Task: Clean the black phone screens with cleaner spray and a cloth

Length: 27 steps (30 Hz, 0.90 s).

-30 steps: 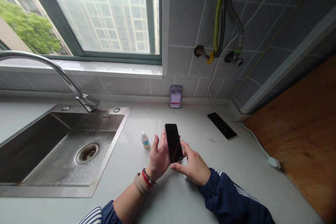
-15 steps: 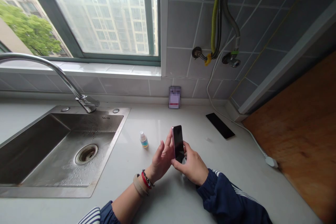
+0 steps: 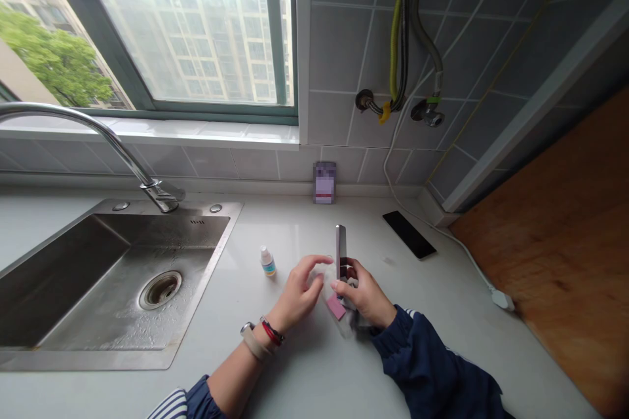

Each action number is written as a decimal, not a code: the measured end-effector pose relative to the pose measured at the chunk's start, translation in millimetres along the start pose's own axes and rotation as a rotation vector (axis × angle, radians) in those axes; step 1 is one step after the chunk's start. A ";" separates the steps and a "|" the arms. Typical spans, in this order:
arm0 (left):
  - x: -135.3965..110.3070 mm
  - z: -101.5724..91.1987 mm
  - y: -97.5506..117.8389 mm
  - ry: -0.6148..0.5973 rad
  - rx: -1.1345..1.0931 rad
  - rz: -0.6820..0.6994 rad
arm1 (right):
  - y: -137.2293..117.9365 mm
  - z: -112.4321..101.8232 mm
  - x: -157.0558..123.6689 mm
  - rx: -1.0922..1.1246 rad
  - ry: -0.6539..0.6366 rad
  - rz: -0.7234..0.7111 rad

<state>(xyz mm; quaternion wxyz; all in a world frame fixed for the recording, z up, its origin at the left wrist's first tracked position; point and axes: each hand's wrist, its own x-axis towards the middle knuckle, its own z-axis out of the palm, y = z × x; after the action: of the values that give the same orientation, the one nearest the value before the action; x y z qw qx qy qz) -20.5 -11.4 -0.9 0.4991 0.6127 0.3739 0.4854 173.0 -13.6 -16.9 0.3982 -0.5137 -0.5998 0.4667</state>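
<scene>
My right hand [image 3: 364, 296] grips a smartphone [image 3: 341, 251] by its lower end, holding it upright and edge-on to me above the white counter [image 3: 304, 366]. My left hand [image 3: 299, 291] is just left of the phone, off it, with fingers curled and the index finger reaching towards it. Under and between my hands lies a small pink piece [image 3: 336, 306] with a clear wrapper [image 3: 351, 324] beside it. A small dropper bottle [image 3: 267, 261] stands on the counter to the left of my left hand.
A steel sink [image 3: 98, 288] with a curved tap [image 3: 98, 137] fills the left. A second dark phone [image 3: 409, 234] lies flat at the back right, beside a white cable [image 3: 472, 262]. A small box [image 3: 325, 182] leans on the tiled wall. A wooden board [image 3: 565, 242] lies at right.
The phone turned from screen facing me to edge-on. My left hand let go of it and drew left. A pink piece and wrapper now show beneath my hands.
</scene>
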 end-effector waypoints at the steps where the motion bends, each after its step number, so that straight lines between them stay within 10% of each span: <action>1: 0.9 -2.2 -2.8 -0.029 0.091 0.034 | 0.1 -1.1 1.0 0.033 -0.006 0.022; 9: 1.4 -20.8 -9.7 -0.418 0.442 0.281 | -3.2 -13.6 7.9 0.163 0.050 0.052; 27: 43.2 11.7 -38.7 -0.064 0.906 0.156 | -14.7 -34.7 15.6 -0.426 0.235 0.166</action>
<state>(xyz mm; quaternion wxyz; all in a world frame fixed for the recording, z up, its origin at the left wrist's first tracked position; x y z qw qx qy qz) 2.7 35.1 -29.5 0.1540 0.8103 0.4854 0.2899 200.2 6.5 5.9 0.3083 -0.6843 -0.5899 0.2978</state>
